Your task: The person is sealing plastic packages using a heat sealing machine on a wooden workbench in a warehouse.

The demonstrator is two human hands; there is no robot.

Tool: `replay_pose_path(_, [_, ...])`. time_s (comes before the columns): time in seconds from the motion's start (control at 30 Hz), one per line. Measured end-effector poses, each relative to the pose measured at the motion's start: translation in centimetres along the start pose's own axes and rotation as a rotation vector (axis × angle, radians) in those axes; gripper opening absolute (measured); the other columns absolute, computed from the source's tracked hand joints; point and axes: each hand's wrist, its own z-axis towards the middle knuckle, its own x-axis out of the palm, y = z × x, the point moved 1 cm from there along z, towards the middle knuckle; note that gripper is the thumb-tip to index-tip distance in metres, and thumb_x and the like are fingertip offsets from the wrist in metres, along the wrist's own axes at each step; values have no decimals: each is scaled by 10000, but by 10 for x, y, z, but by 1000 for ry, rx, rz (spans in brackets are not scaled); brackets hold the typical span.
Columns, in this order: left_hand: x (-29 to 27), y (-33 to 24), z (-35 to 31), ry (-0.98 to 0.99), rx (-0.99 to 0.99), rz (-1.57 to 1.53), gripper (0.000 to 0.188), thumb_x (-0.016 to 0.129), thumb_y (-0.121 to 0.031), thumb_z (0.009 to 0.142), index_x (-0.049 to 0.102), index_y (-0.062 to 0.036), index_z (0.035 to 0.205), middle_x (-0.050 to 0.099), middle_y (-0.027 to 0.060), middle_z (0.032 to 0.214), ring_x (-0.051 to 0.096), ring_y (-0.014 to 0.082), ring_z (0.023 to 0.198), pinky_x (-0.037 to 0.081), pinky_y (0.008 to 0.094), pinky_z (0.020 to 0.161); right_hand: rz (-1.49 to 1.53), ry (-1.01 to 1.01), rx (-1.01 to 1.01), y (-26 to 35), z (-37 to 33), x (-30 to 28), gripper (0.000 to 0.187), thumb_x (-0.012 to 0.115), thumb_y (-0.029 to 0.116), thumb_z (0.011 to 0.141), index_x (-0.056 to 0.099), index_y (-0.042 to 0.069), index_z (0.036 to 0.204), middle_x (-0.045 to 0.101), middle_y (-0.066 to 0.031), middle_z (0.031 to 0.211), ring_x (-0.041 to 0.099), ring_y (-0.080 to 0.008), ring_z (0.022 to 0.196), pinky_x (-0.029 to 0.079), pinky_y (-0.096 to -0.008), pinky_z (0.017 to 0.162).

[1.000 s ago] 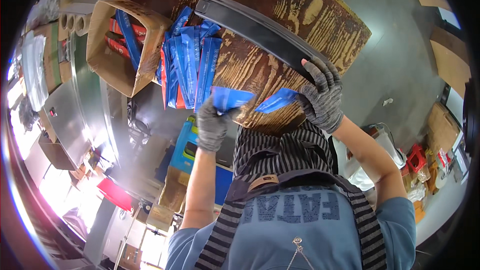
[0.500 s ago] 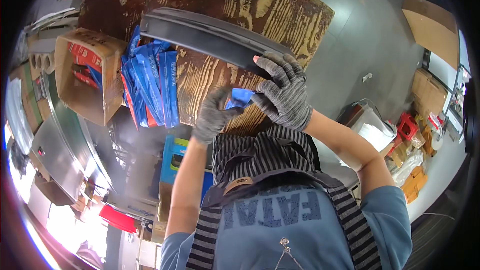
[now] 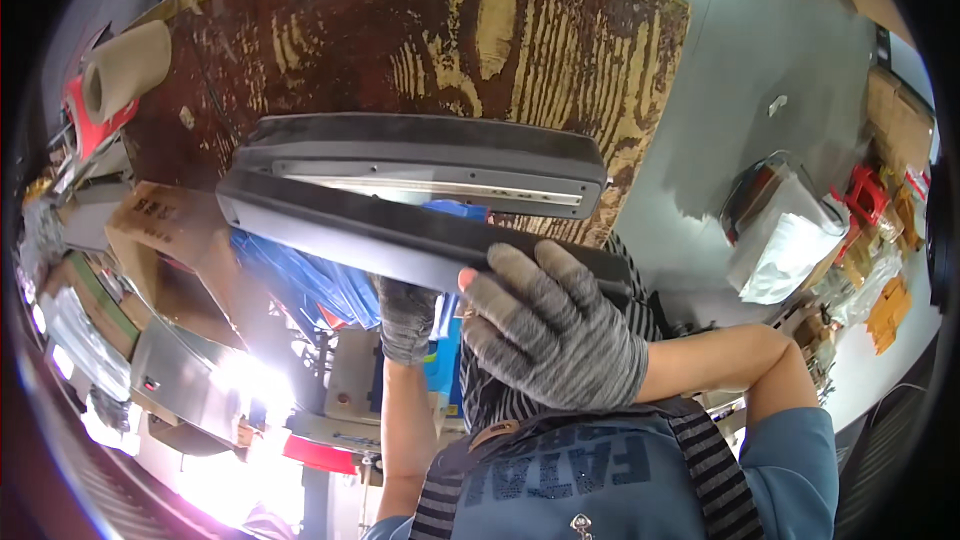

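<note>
Sealer-like device (image 3: pixel 410 155): two long dark-grey bars with rounded ends, set at a narrow angle; I see them close together at the left and a gap toward the right.
Far bar: lies on the bench (image 3: pixel 350 60), its inner side carrying a pale, shiny metal strip.
Near bar (image 3: pixel 350 230): smooth and dull, raised in front of the far one.
Long axis: runs left to right, the near bar slanting from far left to near right.
Blue packet (image 3: pixel 458 208): a glossy scrap shows in the gap between the bars; its pointing I cannot tell.
Packet pile (image 3: pixel 325 275): thin, crinkled blue film, heaped at the near left, partly behind the near bar.
Bench surface: worn red-brown wood, flaking to yellowish grain.
Right hand (image 3: pixel 550 330): grey knit glove, forearm from the right, fingers bent and spread over the near bar; whether it grips, I cannot tell.
Left hand (image 3: pixel 405 325): gloved, forearm upright from the near side, fingers hidden behind the near bar; its hold I cannot tell.
</note>
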Motion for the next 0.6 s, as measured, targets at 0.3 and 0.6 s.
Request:
replay_pose_path(0.3, [-22,19,-15,23,-245,-61,500,588,-138,928,410,-3,1376,542,143,1308,541,245,1174,430,368,1005,-24,38,20,-7,1,10,262,602,256,823,632,129,1051,559,-86,1283,543,-271,1190,315,-541,1069])
replay_pose_path(0.6, [-23,17,-20,2,-200,-17,500,588,-161,933,415,-4,1375,528,156,1322,527,269,1197,415,390,1021,-33,11,26,-13,-1,19,286,605,279,833,641,158,1089,556,-70,1295,527,-252,1215,307,-528,1086])
